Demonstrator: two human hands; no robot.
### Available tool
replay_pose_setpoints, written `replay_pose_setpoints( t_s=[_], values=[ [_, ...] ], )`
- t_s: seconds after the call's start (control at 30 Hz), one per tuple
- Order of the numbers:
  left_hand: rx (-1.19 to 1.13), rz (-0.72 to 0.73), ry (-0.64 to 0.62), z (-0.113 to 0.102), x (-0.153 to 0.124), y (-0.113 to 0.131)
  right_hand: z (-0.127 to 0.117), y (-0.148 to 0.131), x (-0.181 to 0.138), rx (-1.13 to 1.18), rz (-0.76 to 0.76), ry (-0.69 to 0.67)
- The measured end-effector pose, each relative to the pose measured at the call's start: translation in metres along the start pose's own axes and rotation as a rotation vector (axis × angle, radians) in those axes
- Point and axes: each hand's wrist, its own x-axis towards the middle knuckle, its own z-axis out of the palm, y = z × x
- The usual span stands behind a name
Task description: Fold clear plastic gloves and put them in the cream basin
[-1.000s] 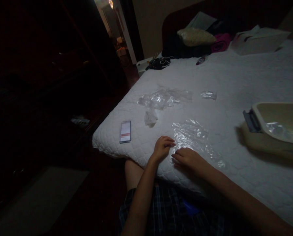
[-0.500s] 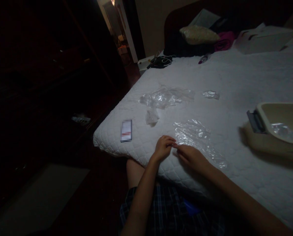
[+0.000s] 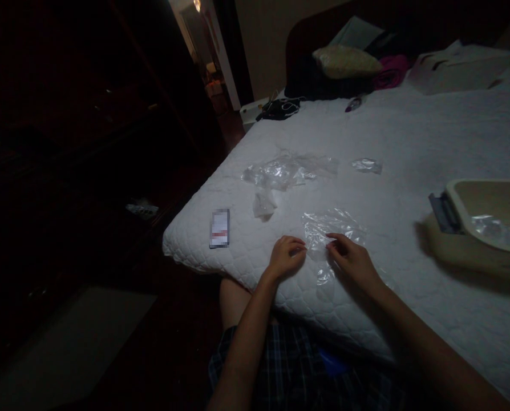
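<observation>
Film [image 3: 318, 231]: clear and crinkled, spread near the front edge of the bed [image 3: 413, 142], at both hands, partly under the right.
Left hand [image 3: 288, 254]: turned back-up, with fingers bent toward the right and tips at the film's left border; low over the bed.
Left grip: loosely curled; cannot tell whether pinching the border or only touching it.
Left arm: rising from the bottom of the view, slanting slightly rightward past the shorts [image 3: 276, 365].
Right hand [image 3: 353, 261]: over the film, just beside the left and apart from it, pointing left, with forefinger stretched out and thumb below.
Right grip: bent as for a pinch, with fingertips close together; cannot tell whether film is caught between.
Right arm: reaching in diagonally from the lower right corner.
Phone [image 3: 219, 228]: lying left of the left hand, with a blurred-out screen.
Wad [image 3: 263, 204]: crumpled, pale, beyond the left hand.
Second film [image 3: 286, 170]: rumpled, farther back, touching or nearly touching the wad.
Packet [image 3: 367, 165]: small, shiny, right of that.
Tub [image 3: 494, 197]: cream, at the right, with clear plastic inside.
</observation>
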Motion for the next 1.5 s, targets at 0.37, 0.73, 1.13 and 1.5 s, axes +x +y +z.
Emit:
replay_pose_setpoints(
  t_s=[0.37, 0.73, 1.13, 1.5],
  values=[
    [0.112, -0.008, 0.018, 0.004, 0.001, 0.004, -0.004, 0.019, 0.002, -0.302, -0.068, 0.024],
    [0.162, 0.061, 0.032, 0.005, 0.001, 0.002, -0.013, 0.011, -0.003, -0.479, -0.319, -0.122],
    [0.401, 0.500, 0.049, 0.015, -0.026, 0.014, -0.011, 0.020, -0.007, -0.559, -0.346, -0.091],
    [0.426, 0.520, 0.064, 0.020, -0.025, 0.010, -0.020, 0.015, -0.049, -0.561, -0.768, -0.216]
  ],
)
